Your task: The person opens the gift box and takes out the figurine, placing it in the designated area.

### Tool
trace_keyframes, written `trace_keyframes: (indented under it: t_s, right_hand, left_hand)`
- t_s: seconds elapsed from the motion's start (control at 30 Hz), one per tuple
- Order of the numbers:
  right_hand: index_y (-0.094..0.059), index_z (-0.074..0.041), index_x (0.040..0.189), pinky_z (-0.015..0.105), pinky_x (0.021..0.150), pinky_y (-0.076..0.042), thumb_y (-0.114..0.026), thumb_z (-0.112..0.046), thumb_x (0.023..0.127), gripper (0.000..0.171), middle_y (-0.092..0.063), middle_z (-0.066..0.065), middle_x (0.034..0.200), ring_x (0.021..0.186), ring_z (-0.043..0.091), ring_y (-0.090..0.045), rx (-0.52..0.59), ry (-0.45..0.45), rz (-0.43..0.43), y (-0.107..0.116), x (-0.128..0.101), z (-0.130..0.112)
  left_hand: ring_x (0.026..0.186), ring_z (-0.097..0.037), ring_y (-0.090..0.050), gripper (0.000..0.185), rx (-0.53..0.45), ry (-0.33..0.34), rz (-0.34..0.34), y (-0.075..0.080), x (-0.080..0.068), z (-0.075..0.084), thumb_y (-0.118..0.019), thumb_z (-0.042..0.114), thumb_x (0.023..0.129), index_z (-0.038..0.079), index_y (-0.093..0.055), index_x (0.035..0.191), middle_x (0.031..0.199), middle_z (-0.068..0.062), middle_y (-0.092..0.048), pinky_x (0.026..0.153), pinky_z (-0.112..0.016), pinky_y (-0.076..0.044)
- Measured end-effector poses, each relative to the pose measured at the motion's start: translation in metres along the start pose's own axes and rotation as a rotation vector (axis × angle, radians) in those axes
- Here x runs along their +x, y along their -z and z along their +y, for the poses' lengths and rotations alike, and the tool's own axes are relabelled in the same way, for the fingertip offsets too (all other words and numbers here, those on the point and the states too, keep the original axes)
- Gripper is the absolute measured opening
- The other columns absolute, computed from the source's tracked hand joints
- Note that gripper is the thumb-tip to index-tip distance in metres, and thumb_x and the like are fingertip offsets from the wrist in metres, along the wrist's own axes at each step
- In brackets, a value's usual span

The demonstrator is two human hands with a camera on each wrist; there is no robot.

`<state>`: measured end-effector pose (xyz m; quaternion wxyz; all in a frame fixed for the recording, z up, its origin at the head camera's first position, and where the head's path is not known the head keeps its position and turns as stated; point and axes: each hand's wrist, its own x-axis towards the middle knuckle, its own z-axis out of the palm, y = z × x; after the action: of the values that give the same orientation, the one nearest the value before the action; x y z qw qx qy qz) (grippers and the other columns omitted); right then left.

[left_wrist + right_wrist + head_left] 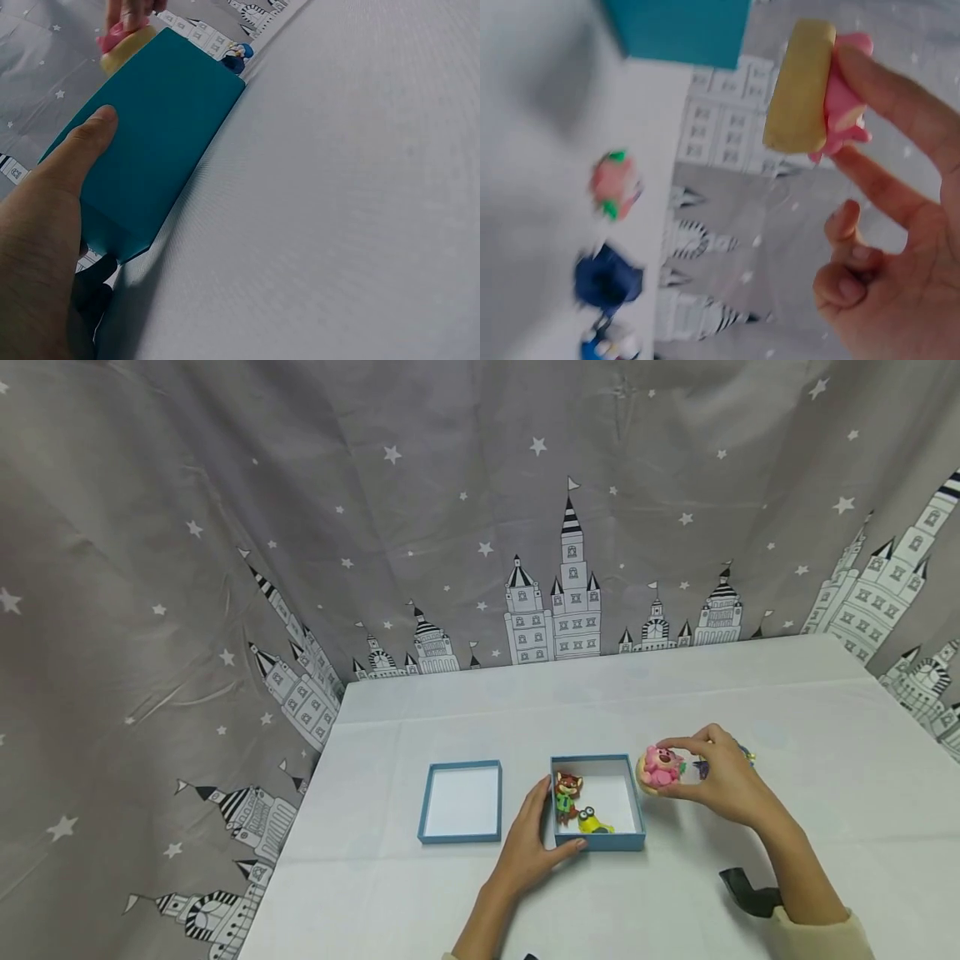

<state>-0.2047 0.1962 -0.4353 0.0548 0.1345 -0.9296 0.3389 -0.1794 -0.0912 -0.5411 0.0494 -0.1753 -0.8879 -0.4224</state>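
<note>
A shallow blue box [600,842] with a white inside stands on the table. My left hand [525,852] grips its near left corner, thumb [94,135] on the near wall and fingers along the left side. Inside, at the left, lies a fox figurine [566,797] in a green shirt, with a small yellow figurine [592,821] beside it near the front. Just right of the box, my right hand [727,785] pinches a pink bear figurine [662,767] on a thick round yellow base [801,86] between thumb and fingers, held above the table.
Left of the box lies a matching shallow blue tray or lid [461,838]. Behind my right hand sit a pink-and-green figurine [615,185], a dark blue one [607,279] and a blue-and-white one [613,343]. A grey castle-print curtain [450,568] hangs behind the white table [390,893].
</note>
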Motion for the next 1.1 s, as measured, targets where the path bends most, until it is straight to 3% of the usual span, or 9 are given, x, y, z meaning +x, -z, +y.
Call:
trace_keyframes:
  t_s: [0.2,0.43,1.1]
  right_hand:
    - [-0.065,-0.005,0.113,0.030,0.067,-0.032,-0.086,-0.027,0.060,0.061,-0.039,0.010,0.089,0.084,0.025,-0.038,-0.002,0.046,-0.040,0.002,-0.009,0.029]
    - [-0.066,-0.005,0.112,0.027,0.059,-0.026,-0.087,-0.023,0.059,0.060,-0.036,0.006,0.083,0.077,0.021,-0.033,-0.029,0.055,-0.088,-0.005,-0.018,0.050]
    - [-0.068,-0.008,0.110,0.025,0.056,-0.022,-0.086,-0.029,0.058,0.059,-0.032,0.003,0.078,0.070,0.015,-0.027,-0.025,0.076,-0.126,-0.019,-0.024,0.064]
  left_hand:
    - [0.133,-0.026,-0.029,0.099,0.011,-0.005,0.002,0.000,0.000,0.000,-0.070,0.053,0.074,0.007,-0.020,0.147,0.148,-0.011,-0.028,0.107,-0.045,-0.029]
    - [0.133,-0.027,-0.029,0.099,0.010,-0.008,0.006,0.000,0.000,-0.001,-0.070,0.053,0.074,0.009,-0.020,0.147,0.148,-0.011,-0.028,0.107,-0.045,-0.029]
    - [0.133,-0.027,-0.029,0.099,0.020,-0.003,0.003,-0.001,0.000,-0.001,-0.070,0.053,0.074,0.010,-0.019,0.147,0.148,-0.011,-0.027,0.107,-0.045,-0.028]
